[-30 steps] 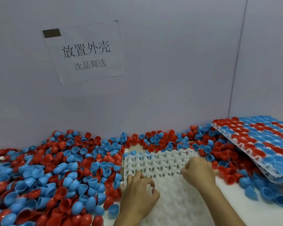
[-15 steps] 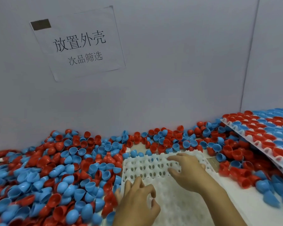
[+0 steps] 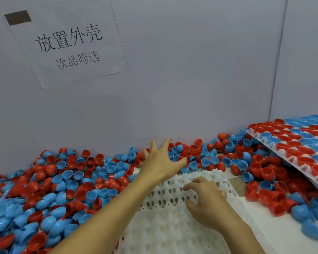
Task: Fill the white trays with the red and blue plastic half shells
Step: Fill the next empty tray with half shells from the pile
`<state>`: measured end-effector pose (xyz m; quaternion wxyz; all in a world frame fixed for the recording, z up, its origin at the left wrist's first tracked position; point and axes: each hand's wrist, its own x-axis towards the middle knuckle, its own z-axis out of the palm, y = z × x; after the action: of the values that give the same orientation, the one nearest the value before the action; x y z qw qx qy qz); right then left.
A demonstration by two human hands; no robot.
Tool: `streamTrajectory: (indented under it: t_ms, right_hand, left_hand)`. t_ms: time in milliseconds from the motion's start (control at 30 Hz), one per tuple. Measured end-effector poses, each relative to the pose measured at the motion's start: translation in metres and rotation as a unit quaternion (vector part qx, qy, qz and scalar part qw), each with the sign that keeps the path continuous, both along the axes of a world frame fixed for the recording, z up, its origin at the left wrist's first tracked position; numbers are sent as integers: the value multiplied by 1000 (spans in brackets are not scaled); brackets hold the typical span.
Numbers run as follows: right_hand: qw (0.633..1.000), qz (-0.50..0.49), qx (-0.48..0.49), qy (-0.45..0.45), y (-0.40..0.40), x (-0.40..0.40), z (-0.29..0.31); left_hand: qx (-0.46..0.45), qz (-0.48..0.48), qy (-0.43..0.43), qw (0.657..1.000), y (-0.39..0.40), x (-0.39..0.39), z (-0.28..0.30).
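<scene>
Straight ahead of you lies the empty tray (image 3: 172, 222), its long axis running away from you toward the wall. Shells (image 3: 66, 182) heap along its left edge and past its far end, more to the right. Your left hand (image 3: 161, 162) reaches over the far-left corner, fingers spread and holding nothing, already touching the far pile, so it is nearer the shells. Your right hand (image 3: 205, 200) rests on the tray, fingers bent, gripping nothing I can see. A filled tray (image 3: 260, 138) leans at right.
</scene>
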<state>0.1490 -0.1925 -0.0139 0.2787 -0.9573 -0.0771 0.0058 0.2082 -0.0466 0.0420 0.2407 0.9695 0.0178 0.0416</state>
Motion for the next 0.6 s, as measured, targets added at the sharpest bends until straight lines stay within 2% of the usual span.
streamTrajectory:
  t_ms: [133, 267, 433, 600]
  right_hand:
    - [1000, -2, 6, -2, 1, 4, -6]
    - [1000, 5, -9, 20, 0, 11, -6]
    - [999, 8, -24, 25, 2, 16, -6]
    - [1000, 7, -25, 13, 2, 14, -8]
  left_hand:
    - [43, 9, 98, 994, -27, 68, -12]
    - [60, 46, 159, 984, -36, 100, -49]
    - [86, 79, 44, 992, -24, 108, -72]
    - [89, 57, 98, 990, -15, 110, -68]
